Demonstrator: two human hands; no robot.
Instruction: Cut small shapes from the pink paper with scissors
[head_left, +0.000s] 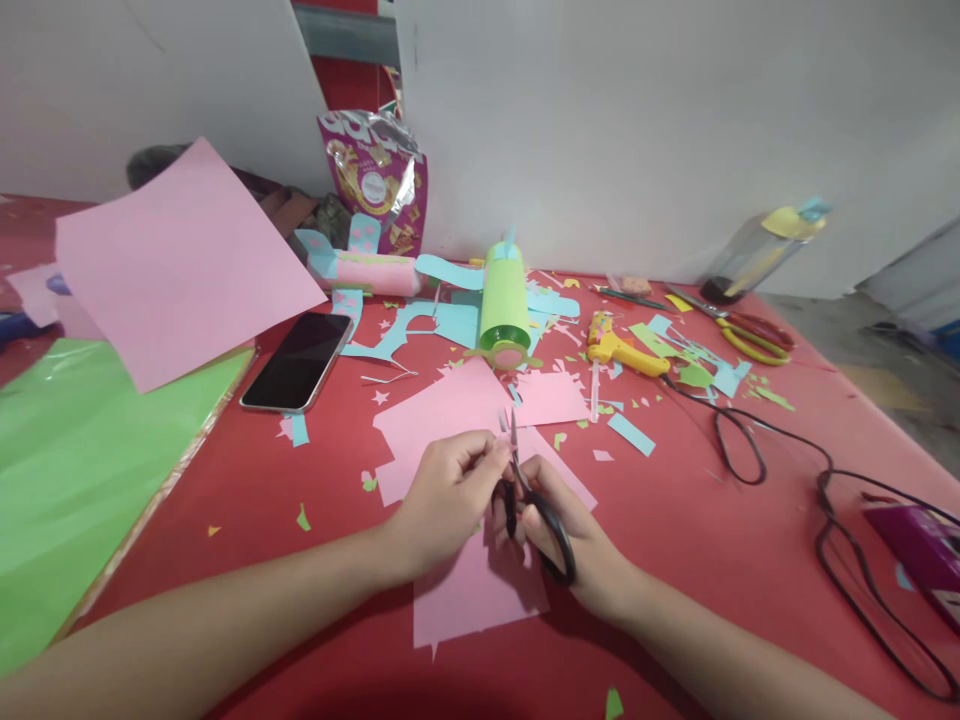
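Note:
My right hand (574,535) grips black-handled scissors (529,495), their short blades pointing up and away from me. My left hand (446,495) is closed in a pinch on a tiny pink paper scrap (501,422) right at the blades. Both hands hover over cut pink paper sheets (450,410) lying on the red table (675,520). A larger pink piece (476,595) lies under my wrists.
A black phone (298,362) lies left of the pink sheets, beside a green sheet (82,470) and a big pink sheet (180,260). Behind stand a green paper roll (504,300), a pink roll (371,272), a snack bag (379,175), a yellow glue gun (622,350) with black cord (825,490), red-yellow scissors (750,335) and a bottle (757,250).

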